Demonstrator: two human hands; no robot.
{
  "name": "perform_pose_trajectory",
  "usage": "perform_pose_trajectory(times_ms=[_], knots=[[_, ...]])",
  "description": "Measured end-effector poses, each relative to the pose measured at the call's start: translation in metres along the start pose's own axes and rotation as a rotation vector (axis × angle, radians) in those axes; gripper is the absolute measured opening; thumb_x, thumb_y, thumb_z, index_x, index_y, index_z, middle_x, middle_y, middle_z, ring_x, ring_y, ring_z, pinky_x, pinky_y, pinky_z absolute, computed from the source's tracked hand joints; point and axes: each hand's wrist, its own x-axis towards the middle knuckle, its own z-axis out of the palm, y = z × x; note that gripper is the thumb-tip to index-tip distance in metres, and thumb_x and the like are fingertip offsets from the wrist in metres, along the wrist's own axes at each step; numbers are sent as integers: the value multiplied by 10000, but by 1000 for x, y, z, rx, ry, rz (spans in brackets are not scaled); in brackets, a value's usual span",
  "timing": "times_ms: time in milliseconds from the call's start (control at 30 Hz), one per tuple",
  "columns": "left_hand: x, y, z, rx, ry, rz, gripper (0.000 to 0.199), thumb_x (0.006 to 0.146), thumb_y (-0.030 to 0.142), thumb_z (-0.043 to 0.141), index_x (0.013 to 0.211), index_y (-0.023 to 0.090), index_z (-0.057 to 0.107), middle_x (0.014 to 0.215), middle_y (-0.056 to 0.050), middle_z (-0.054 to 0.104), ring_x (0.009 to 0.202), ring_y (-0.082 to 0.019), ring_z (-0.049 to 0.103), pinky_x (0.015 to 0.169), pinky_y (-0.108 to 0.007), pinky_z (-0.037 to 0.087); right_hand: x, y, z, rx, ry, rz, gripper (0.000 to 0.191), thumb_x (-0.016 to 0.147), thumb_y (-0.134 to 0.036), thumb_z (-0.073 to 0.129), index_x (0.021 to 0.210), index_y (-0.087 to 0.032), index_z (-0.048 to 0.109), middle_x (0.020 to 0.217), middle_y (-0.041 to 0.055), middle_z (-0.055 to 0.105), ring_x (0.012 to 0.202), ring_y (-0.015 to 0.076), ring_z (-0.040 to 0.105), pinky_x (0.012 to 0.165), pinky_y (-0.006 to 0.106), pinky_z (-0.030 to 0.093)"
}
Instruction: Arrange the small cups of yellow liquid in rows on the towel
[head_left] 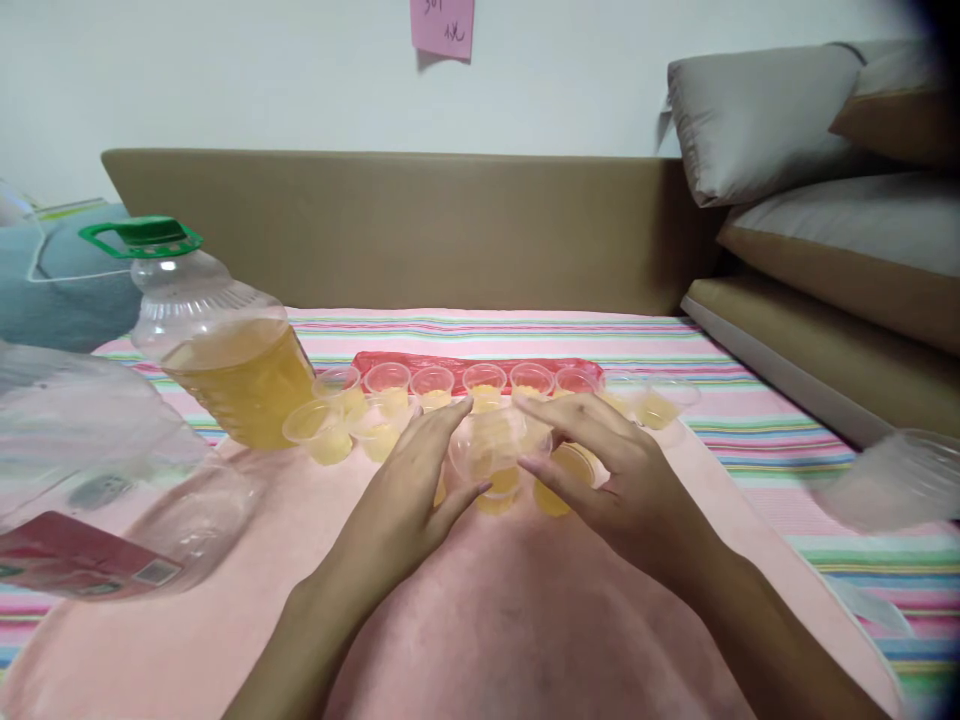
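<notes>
Rows of clear plastic cups with yellow liquid stand on a pink mat (480, 610). My left hand (420, 475) and my right hand (611, 470) are on either side of a clear cup (491, 440) in the near row, fingers apart. The fingertips of both hands are close to its rim; whether they touch it is unclear. Beneath my right hand stands another cup of yellow liquid (555, 490). At the left end of the rows is a cup (322, 435), partly filled. My hands hide some cups of the near row.
A large green-capped bottle of yellow liquid (247, 370) stands at the left, with a clear container with a red label (97, 480) nearer. Behind the cups lies a red plastic packet (480, 368). Clear stacked cups (900, 480) lie right; cushions (772, 120) are piled beyond.
</notes>
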Motion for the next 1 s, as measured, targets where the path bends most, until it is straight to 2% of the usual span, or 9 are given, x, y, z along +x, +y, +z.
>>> perform_pose_trajectory(times_ms=[67, 200, 300, 400, 500, 633, 733, 867, 1000], knots=[[0, 0, 0, -1, 3, 4, 621, 1046, 478, 613, 1576, 305, 340, 1593, -102, 549, 1474, -308, 527, 1196, -556, 482, 0, 0, 0, -8, 34, 12, 512, 1054, -365, 671, 1548, -345, 537, 1176, 27, 681, 936, 207, 661, 878, 405, 607], [0, -1, 0, 17, 0, 9, 625, 1049, 473, 611, 1582, 304, 332, 1598, -100, 546, 1475, -302, 525, 1202, -562, 477, 0, -1, 0, -6, 11, -1, 406, 1043, -371, 685, 1442, -319, 626, 1160, 28, 688, 974, 220, 664, 883, 414, 606], [0, -2, 0, 15, -12, 9, 610, 1052, 476, 605, 1574, 296, 345, 1593, -106, 548, 1472, -300, 528, 1194, -566, 486, 0, -1, 1, 8, 36, 34, 457, 1035, -364, 691, 1478, -337, 580, 1225, 24, 681, 927, 201, 672, 871, 413, 616], [1, -2, 1, 12, -4, 9, 608, 1052, 477, 606, 1572, 296, 348, 1583, -109, 556, 1460, -298, 540, 1185, -562, 498, -1, -1, 1, 6, 25, 14, 414, 1045, -372, 672, 1453, -343, 604, 1202, 25, 685, 925, 204, 675, 878, 417, 616], [1, -1, 0, 12, -4, 9, 615, 1048, 481, 613, 1573, 300, 349, 1585, -111, 553, 1463, -301, 537, 1183, -558, 500, -1, -1, 1, 25, 75, 41, 591, 1028, -355, 696, 1573, -350, 469, 1241, 32, 678, 935, 204, 679, 875, 412, 618], [0, 0, 0, 25, -6, 16, 600, 1054, 470, 605, 1567, 300, 347, 1588, -110, 551, 1467, -301, 534, 1191, -559, 492, 0, -2, 0, 5, 29, -27, 382, 1024, -350, 721, 1396, -307, 644, 1133, 16, 689, 908, 194, 665, 849, 382, 605], [0, 0, 0, 22, -10, 14, 604, 1050, 462, 612, 1568, 305, 344, 1598, -104, 543, 1473, -299, 528, 1193, -551, 492, 0, -3, -2, -9, 64, -28, 483, 1013, -313, 734, 1472, -318, 584, 1173, 9, 691, 912, 189, 658, 856, 379, 597], [1, 1, 0, 6, -13, -1, 602, 1047, 455, 619, 1565, 311, 349, 1597, -90, 546, 1471, -289, 530, 1197, -537, 492, 0, -2, -2, -7, 20, -46, 395, 1020, -314, 732, 1402, -330, 633, 1144, -5, 686, 907, 181, 655, 855, 367, 592], [1, 1, 1, -5, -33, -23, 609, 1049, 484, 608, 1569, 311, 344, 1616, -84, 528, 1494, -284, 504, 1214, -542, 473, 0, -1, -2, -7, 31, -36, 456, 1030, -316, 717, 1470, -328, 597, 1150, 10, 682, 948, 196, 658, 875, 381, 594]])
